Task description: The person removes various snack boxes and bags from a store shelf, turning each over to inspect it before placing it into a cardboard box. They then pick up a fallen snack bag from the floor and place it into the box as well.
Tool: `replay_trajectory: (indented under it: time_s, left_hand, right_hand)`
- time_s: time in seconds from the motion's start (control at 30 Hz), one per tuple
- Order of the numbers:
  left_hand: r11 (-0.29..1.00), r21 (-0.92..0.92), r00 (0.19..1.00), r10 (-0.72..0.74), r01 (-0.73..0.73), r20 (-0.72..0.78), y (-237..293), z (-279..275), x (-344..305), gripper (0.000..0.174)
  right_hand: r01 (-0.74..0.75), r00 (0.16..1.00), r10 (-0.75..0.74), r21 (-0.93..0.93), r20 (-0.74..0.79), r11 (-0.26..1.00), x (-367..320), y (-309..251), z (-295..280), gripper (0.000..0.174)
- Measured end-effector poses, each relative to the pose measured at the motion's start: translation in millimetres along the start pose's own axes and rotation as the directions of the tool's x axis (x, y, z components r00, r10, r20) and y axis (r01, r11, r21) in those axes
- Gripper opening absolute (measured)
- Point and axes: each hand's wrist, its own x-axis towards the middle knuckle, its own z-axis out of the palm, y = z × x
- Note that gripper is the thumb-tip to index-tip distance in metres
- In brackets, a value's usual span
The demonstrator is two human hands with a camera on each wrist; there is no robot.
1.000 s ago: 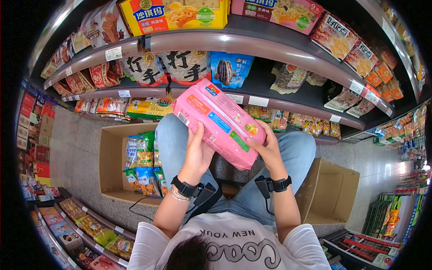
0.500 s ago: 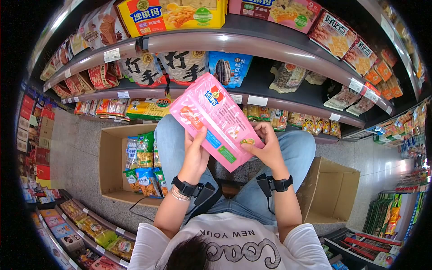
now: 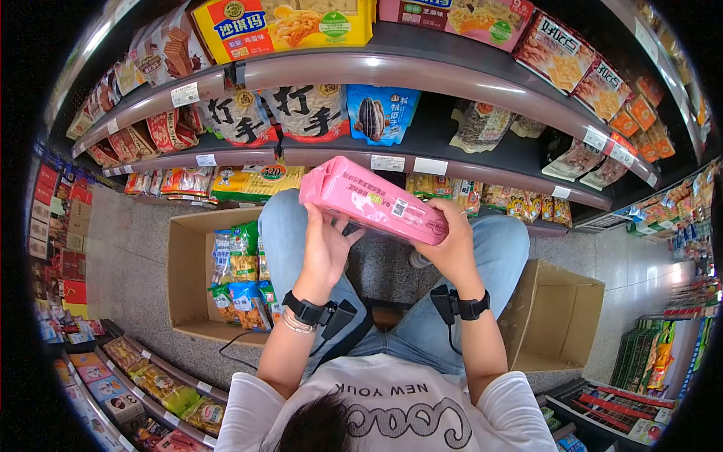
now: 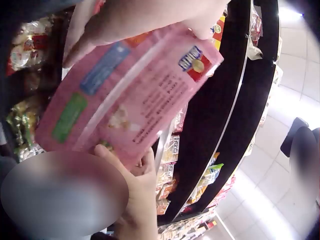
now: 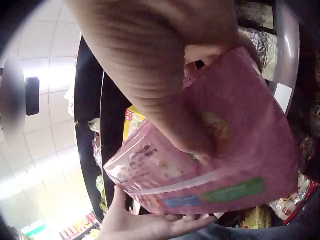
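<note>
A pink plastic-wrapped snack pack [image 3: 373,202] is held up over the person's lap, tilted with one long side facing the head camera. The right hand [image 3: 456,245] grips its right end; in the right wrist view the thumb presses on the pink wrapper [image 5: 240,145]. Under the pack's left end is the left hand [image 3: 324,252], thumb up against the corner and fingers stretched out beneath. The right wrist view also shows this left hand [image 5: 150,222] supporting the lower edge with straight fingers.
Shelves ahead carry a yellow snack box [image 3: 290,30], a pink box [image 3: 467,19], black-and-white bags [image 3: 309,111] and a blue seed bag [image 3: 382,114]. A cardboard box [image 3: 188,264] with snack bags stands on the left, another carton [image 3: 553,320] on the right.
Both hands have turned the pink pack, so its printed broad face has rolled away and a narrow side faces the head camera. The left fingers have spread beneath it.
</note>
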Motion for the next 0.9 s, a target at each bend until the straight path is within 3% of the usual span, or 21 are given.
replay_trajectory:
  time_s: [0.17,0.27,0.4,0.5,0.57,0.6,0.7,0.77,0.9]
  left_hand:
    - [0.998,-0.053,0.998,-0.012,0.015,0.056,0.8,-2.4,3.7,0.07]
    - [1.0,0.001,0.999,0.001,-0.001,0.051,-3.4,-9.8,4.8,0.069]
    - [0.995,0.09,0.999,0.04,-0.04,0.006,4.9,1.3,0.2,0.063]
    - [0.986,0.115,0.989,0.112,-0.123,0.099,1.3,-5.6,6.7,0.058]
    - [1.0,-0.03,0.991,0.009,-0.005,0.13,-3.0,-11.3,8.0,0.056]
    - [0.993,-0.101,0.988,-0.039,0.055,0.153,-4.2,-13.2,9.2,0.054]
    - [1.0,0.021,0.998,-0.008,0.006,0.062,-4.3,-12.6,10.3,0.053]
    - [0.99,0.104,0.992,0.084,-0.094,0.09,-0.1,-1.7,3.2,0.052]
    - [0.869,0.366,0.943,0.31,-0.332,0.12,-3.2,22.8,-6.2,0.054]
  right_hand:
    - [0.081,0.995,-0.083,-0.046,-0.056,0.996,1.8,0.5,0.5,0.058]
    - [0.019,0.999,-0.02,-0.027,-0.04,0.999,0.0,-2.1,-0.8,0.058]
    - [-0.118,0.993,0.111,0.192,0.045,0.974,0.2,-2.0,-3.7,0.059]
    - [-0.2,0.977,0.155,0.361,0.149,0.911,-2.4,8.0,-1.9,0.065]
    - [-0.25,0.963,0.168,0.468,0.21,0.848,-4.0,11.8,1.7,0.069]
    - [-0.238,0.967,0.164,0.469,0.194,0.851,-4.3,13.3,4.0,0.069]
    - [-0.193,0.978,0.141,0.418,0.151,0.888,-4.0,12.7,10.1,0.072]
    - [-0.147,0.985,0.111,0.312,0.131,0.939,-2.2,9.5,14.0,0.077]
    - [-0.024,0.997,0.012,0.167,0.073,0.986,-7.6,-8.9,36.0,0.109]
